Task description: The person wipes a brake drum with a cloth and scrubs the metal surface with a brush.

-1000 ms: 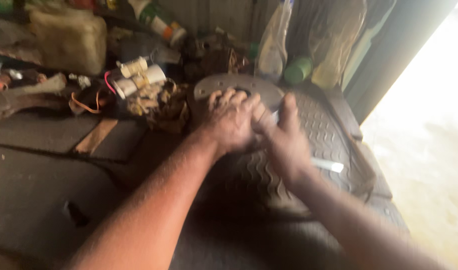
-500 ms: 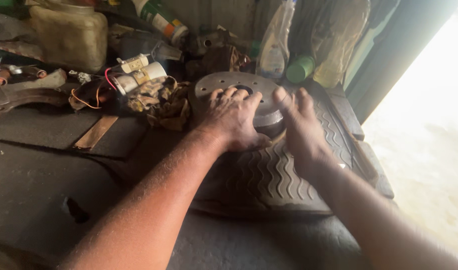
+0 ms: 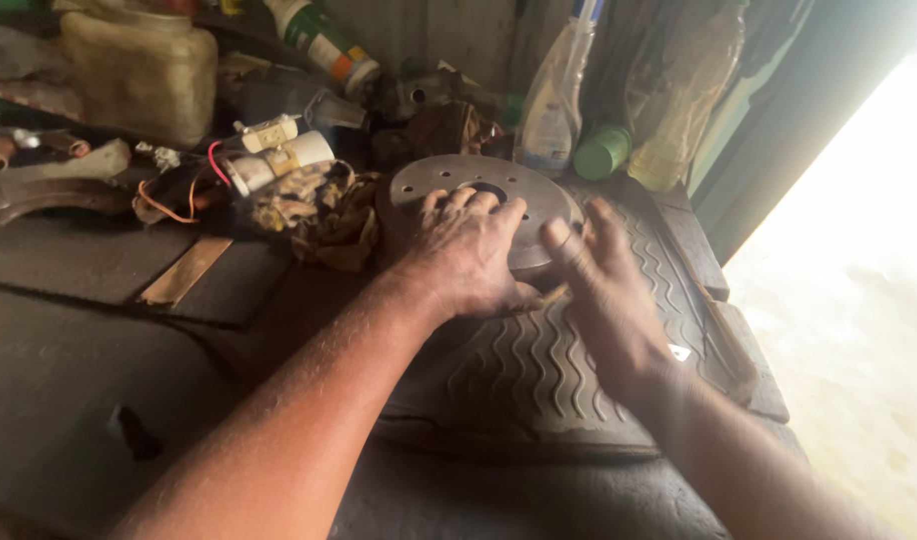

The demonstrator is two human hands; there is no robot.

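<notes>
Left hand (image 3: 469,255) lies flat on the metal disc (image 3: 539,205), grip open. Right hand (image 3: 604,290), blurred, touches the disc's near right edge, fingers spread, over the rubber mat (image 3: 539,380).

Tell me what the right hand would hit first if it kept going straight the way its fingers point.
Probably the round metal disc: the right hand points up at its rim, though motion blur hides any gap.

My dark workbench (image 3: 99,330) runs under a cluttered back wall (image 3: 449,30); bright daylight floods the pale floor (image 3: 859,300) at its right edge.
</notes>
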